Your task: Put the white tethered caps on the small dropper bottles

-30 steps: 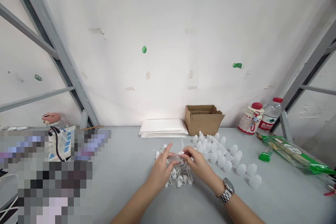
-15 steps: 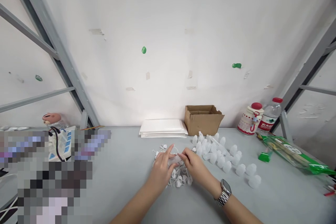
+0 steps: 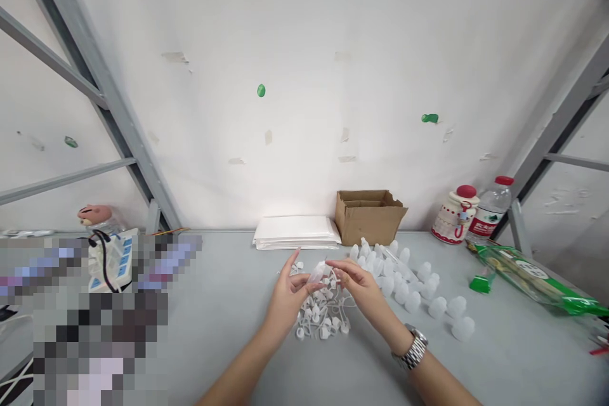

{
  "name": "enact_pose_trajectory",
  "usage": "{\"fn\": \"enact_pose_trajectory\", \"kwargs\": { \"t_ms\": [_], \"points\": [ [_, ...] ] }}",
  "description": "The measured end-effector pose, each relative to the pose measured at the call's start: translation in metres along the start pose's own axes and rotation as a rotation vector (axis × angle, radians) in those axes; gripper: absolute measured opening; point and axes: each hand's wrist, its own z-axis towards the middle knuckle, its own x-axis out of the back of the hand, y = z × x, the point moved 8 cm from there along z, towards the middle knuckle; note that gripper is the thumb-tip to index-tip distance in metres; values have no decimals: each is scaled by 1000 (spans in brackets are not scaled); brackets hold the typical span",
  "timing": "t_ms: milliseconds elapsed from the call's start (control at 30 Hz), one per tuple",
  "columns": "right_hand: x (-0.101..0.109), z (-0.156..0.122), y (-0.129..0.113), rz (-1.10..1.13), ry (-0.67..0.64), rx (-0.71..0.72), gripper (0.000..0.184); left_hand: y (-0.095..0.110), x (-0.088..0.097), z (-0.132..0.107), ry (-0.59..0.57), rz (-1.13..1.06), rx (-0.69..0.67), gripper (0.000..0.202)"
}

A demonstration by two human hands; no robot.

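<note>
White wall [image 3: 295,38] takes up most of the view, with bits of tape and green scraps stuck on it; below it runs a grey table [image 3: 209,336], and a grey metal frame [image 3: 117,120] slants up on either side; the table's left end is mostly pixelated, so no clue what's under that.

Next size down, a see-through pack [image 3: 528,273] with green ends lies on the far right; brown box [image 3: 371,222] sits open-topped against the wall, flat white stack [image 3: 295,233] right beside it; clear bottle [image 3: 492,212] with a red cap stands behind a red-topped jar [image 3: 454,219]; power strip [image 3: 118,260] is over on the left with a black cable on it.

Frosted caps [image 3: 387,285] are scattered from the front of the box out to the right; a tangled heap of white clips [image 3: 325,333] lies under and between the hands.

Left hand [image 3: 285,295] is partly closed, index finger sticking up, thumb and other fingers pinching one frosted piece [image 3: 316,274] just above the heap; right hand [image 3: 364,288] is half curled, fingertips up at the piece's white end, next to a thin white strand [image 3: 335,276]; can't tell if it's actually gripping anything; smallish silver watch [image 3: 416,347] on that wrist.
</note>
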Motion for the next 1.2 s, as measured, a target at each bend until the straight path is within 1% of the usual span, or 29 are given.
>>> {"fn": "enact_pose_trajectory", "kwargs": {
  "t_ms": [67, 167, 233, 300, 367, 467, 500, 533, 600, 633, 667, 733, 833, 933, 1033, 1100, 1200],
  "points": [
    [-2, -1, -3, 20, -38, 1, 36, 1, -3, 1, -36, -88, 19, 99],
    [-12, -3, -3, 47, -106, -18, 32, -3, -9, 0, -70, -127, 62, 110],
    [-20, -4, -2, 62, -134, -27, 31, -7, -12, -1, -87, -129, 91, 112],
    [-22, -5, -2, 91, -122, -30, 32, -9, -13, -1, -100, -122, 101, 111],
    [-18, -5, -3, 131, -72, -29, 33, -9, -13, -1, -121, -104, 92, 100],
    [-8, -3, -4, 204, 7, -46, 32, -4, -7, 2, -108, -56, 44, 69],
    [-7, -3, -4, 229, 1, -60, 32, -2, -3, 3, -81, -49, 26, 62],
    [-8, -3, -3, 254, -31, -82, 32, -1, 1, 4, -50, -55, 16, 57],
    [-18, -5, -2, 295, -146, -136, 33, 0, 7, 4, -5, -97, 26, 53],
    [-24, -6, -1, 306, -208, -161, 34, -1, 7, 4, -3, -125, 44, 52],
    [-30, -8, 0, 304, -259, -179, 34, -2, 6, 4, -12, -152, 67, 51],
    [-39, -11, 3, 264, -317, -189, 34, -2, 3, 2, -44, -197, 110, 49],
    [-49, -15, 12, 189, -355, -188, 33, -2, 2, 0, -43, -244, 155, 46],
    [-56, -18, 20, 176, -389, -193, 33, -1, 8, 0, 25, -267, 170, 42],
    [-56, -18, 21, 171, -397, -180, 32, -1, 13, 1, 71, -301, 165, 36],
    [-55, -18, 20, 165, -385, -168, 32, -3, 13, 2, 71, -348, 182, 31],
    [-54, -19, 17, 198, -373, -167, 32, -8, 10, 1, 38, -412, 225, 25]
  ]
}}
